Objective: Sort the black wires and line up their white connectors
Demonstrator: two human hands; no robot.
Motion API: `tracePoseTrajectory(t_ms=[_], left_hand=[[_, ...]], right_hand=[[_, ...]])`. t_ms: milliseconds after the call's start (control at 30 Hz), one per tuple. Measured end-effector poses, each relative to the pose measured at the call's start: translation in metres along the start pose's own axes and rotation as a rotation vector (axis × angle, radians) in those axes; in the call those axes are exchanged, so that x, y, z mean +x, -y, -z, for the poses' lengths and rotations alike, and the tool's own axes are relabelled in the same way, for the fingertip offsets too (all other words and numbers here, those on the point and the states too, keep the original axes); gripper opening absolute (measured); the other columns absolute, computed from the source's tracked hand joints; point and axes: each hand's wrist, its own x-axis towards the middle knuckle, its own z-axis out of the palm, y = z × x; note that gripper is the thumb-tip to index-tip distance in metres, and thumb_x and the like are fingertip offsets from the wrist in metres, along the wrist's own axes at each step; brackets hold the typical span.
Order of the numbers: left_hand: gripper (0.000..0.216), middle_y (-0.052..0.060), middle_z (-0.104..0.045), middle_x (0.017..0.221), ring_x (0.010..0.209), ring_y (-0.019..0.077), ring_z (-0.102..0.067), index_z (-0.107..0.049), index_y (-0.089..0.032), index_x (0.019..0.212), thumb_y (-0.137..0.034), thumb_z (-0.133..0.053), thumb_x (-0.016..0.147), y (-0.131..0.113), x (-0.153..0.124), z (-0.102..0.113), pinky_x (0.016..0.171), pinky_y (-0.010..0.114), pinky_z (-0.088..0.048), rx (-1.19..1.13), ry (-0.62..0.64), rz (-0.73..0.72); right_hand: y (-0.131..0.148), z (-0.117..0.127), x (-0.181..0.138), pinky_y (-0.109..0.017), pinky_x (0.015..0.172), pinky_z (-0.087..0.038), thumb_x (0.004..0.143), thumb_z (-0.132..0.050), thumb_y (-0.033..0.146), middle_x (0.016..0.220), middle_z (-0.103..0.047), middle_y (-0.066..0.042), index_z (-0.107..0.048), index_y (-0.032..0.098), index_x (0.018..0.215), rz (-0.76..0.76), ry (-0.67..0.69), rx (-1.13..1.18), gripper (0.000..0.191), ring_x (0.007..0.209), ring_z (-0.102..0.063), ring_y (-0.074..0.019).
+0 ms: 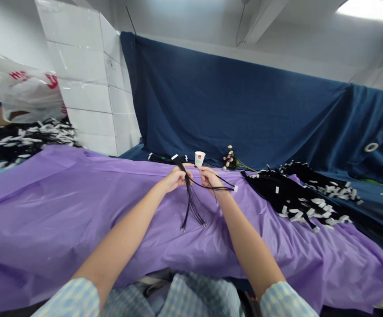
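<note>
My left hand (176, 178) is closed around a bundle of thin black cables (191, 203) that hangs down over the purple plastic sheet (62, 207), its metal-tipped ends near the sheet. My right hand (207, 176) sits just to the right, fingers pinched on a black cable (222, 188) with a white tag that runs off to the right. Both hands are close together above the middle of the sheet.
A pile of black cables with white tags (297, 198) lies to the right. Another such heap (23, 141) sits far left beside white boxes (85, 75) and a white bag (26, 94). A paper cup (199, 158) and small flowers (231, 160) stand before the blue cloth (244, 105).
</note>
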Motion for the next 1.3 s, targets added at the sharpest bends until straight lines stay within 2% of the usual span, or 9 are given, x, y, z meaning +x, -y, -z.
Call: tracePoseTrajectory(t_ms=[267, 500, 600, 733, 867, 967, 1100, 1300], left_hand=[[0.057, 0.001, -0.069, 0.084, 0.064, 0.0175, -0.069, -0.055, -0.021, 0.118, -0.011, -0.061, 0.063, 0.001, 0.001, 0.000, 0.066, 0.033, -0.057, -0.004, -0.009, -0.056], [0.039, -0.001, -0.065, 0.073, 0.063, 0.0179, -0.068, -0.056, -0.019, 0.098, -0.012, -0.061, 0.060, 0.002, 0.003, 0.002, 0.064, 0.034, -0.058, 0.008, -0.055, -0.063], [0.035, -0.003, -0.062, 0.070, 0.059, 0.0185, -0.067, -0.055, -0.019, 0.092, -0.012, -0.059, 0.058, 0.002, 0.003, 0.001, 0.063, 0.037, -0.058, 0.021, -0.071, -0.060], [0.027, -0.003, -0.061, 0.069, 0.056, 0.0186, -0.067, -0.055, -0.019, 0.086, -0.013, -0.065, 0.061, 0.002, 0.004, 0.000, 0.063, 0.037, -0.057, 0.055, -0.112, -0.057], [0.020, -0.001, -0.063, 0.072, 0.065, 0.0185, -0.068, -0.058, -0.016, 0.081, -0.014, -0.071, 0.066, 0.005, 0.007, 0.001, 0.066, 0.035, -0.057, 0.078, -0.171, -0.058], [0.011, 0.001, -0.065, 0.076, 0.071, 0.0150, -0.066, -0.061, -0.013, 0.081, -0.019, -0.070, 0.079, 0.008, 0.011, 0.003, 0.067, 0.030, -0.056, 0.084, -0.218, -0.040], [0.018, -0.002, -0.060, 0.071, 0.060, 0.0098, -0.059, -0.061, -0.012, 0.087, -0.029, -0.059, 0.092, 0.008, 0.014, 0.005, 0.058, 0.025, -0.053, 0.062, -0.257, 0.005], [0.028, -0.008, -0.044, 0.056, 0.038, 0.0027, -0.033, -0.057, -0.013, 0.082, -0.037, -0.055, 0.095, 0.004, 0.014, 0.008, 0.036, 0.016, -0.030, -0.003, -0.221, 0.057]], right_hand=[[-0.005, 0.005, 0.000, -0.017, 0.047, -0.046, 0.096, -0.058, 0.031, 0.075, -0.059, 0.002, -0.062, 0.013, 0.095, -0.022, 0.016, -0.179, 0.019, 0.054, -0.052, -0.0058], [-0.002, 0.000, -0.003, -0.019, 0.053, -0.050, 0.095, -0.060, 0.029, 0.081, -0.062, 0.001, -0.063, 0.012, 0.092, -0.051, 0.045, -0.219, 0.017, 0.061, -0.056, -0.0076], [0.003, 0.001, -0.004, -0.017, 0.045, -0.042, 0.095, -0.059, 0.035, 0.069, -0.056, 0.004, -0.061, 0.012, 0.088, -0.060, 0.040, -0.157, 0.024, 0.050, -0.048, -0.0050], [0.013, 0.007, -0.004, -0.017, 0.037, -0.026, 0.097, -0.050, 0.049, 0.053, -0.037, 0.010, -0.057, 0.014, 0.079, -0.063, 0.028, 0.009, 0.039, 0.038, -0.025, -0.0034], [0.025, 0.013, -0.005, -0.020, 0.036, -0.021, 0.086, -0.056, 0.061, 0.047, -0.020, 0.010, -0.054, 0.020, 0.071, -0.046, 0.033, 0.172, 0.044, 0.037, -0.018, -0.0065], [0.032, 0.017, -0.006, -0.021, 0.036, -0.020, 0.079, -0.063, 0.061, 0.047, -0.021, 0.010, -0.054, 0.021, 0.071, -0.044, 0.032, 0.257, 0.042, 0.038, -0.018, -0.0071], [0.037, 0.024, -0.006, -0.021, 0.036, -0.022, 0.079, -0.064, 0.057, 0.048, -0.024, 0.010, -0.053, 0.021, 0.071, -0.037, 0.005, 0.355, 0.038, 0.038, -0.021, -0.0077], [0.041, 0.035, -0.006, -0.021, 0.036, -0.026, 0.081, -0.063, 0.053, 0.049, -0.028, 0.009, -0.052, 0.022, 0.073, -0.004, -0.067, 0.495, 0.034, 0.038, -0.025, -0.0079]])
